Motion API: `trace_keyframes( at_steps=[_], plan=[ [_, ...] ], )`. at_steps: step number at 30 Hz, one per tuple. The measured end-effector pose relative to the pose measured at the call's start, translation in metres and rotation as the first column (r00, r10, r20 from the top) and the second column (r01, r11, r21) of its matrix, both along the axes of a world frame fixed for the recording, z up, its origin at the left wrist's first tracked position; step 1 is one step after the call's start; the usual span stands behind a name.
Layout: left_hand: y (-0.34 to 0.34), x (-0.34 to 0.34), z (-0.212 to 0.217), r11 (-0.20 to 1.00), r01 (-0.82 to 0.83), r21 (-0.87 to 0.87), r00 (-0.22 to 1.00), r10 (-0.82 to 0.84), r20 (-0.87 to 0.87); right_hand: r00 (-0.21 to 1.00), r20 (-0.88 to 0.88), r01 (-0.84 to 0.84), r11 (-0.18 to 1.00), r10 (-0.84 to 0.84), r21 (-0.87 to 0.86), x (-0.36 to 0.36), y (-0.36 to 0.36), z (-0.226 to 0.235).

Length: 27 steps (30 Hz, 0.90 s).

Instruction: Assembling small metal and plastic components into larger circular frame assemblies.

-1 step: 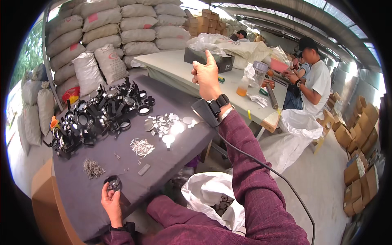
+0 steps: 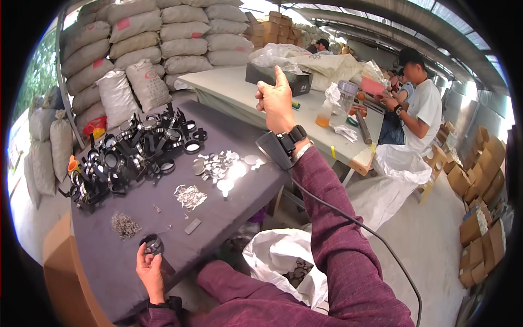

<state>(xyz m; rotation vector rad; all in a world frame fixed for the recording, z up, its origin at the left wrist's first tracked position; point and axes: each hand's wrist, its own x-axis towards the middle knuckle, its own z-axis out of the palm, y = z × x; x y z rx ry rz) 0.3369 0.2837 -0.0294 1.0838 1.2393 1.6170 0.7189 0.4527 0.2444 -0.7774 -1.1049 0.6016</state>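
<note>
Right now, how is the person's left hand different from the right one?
The left hand holds a black ring; no held thing shows in the right hand. The left hand is low, over the dark table; the right hand reaches out ahead, index finger stretched out. Both wear a dark band at the wrist.

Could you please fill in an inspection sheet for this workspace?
Surface: dark-covered table, carrying several separate heaps.
Job's things: black ring part at the near edge.
Clutter: large jumble of black ring-shaped parts, wiry metal pile, heap of pale strips; open white sack below.
Hands: left hand has its fingers on the ring part; right hand is raised, index finger extended, nothing visible in it.
Cables: black cable runs from the right-wrist device along the arm.
Surroundings: stacked sacks, seated co-worker, cardboard boxes.
</note>
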Motion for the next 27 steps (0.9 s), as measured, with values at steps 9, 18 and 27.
trace_keyframes(
  at_steps=[9,18,27],
  plan=[
    [-0.002,0.002,0.002,1.0,0.017,0.001,1.0,-0.017,0.007,0.997,0.005,-0.071,0.997,0.071,-0.007,-0.001,-0.01,-0.012],
    [0.005,0.004,-0.002,1.0,0.018,0.021,1.0,-0.018,0.024,0.918,0.341,-0.359,0.786,0.201,0.503,-0.054,-0.128,0.021],
    [0.006,0.018,0.009,0.999,0.026,-0.024,1.0,-0.026,0.007,0.573,0.52,-0.774,0.211,0.634,0.596,-0.052,-0.19,0.057]
  ],
)
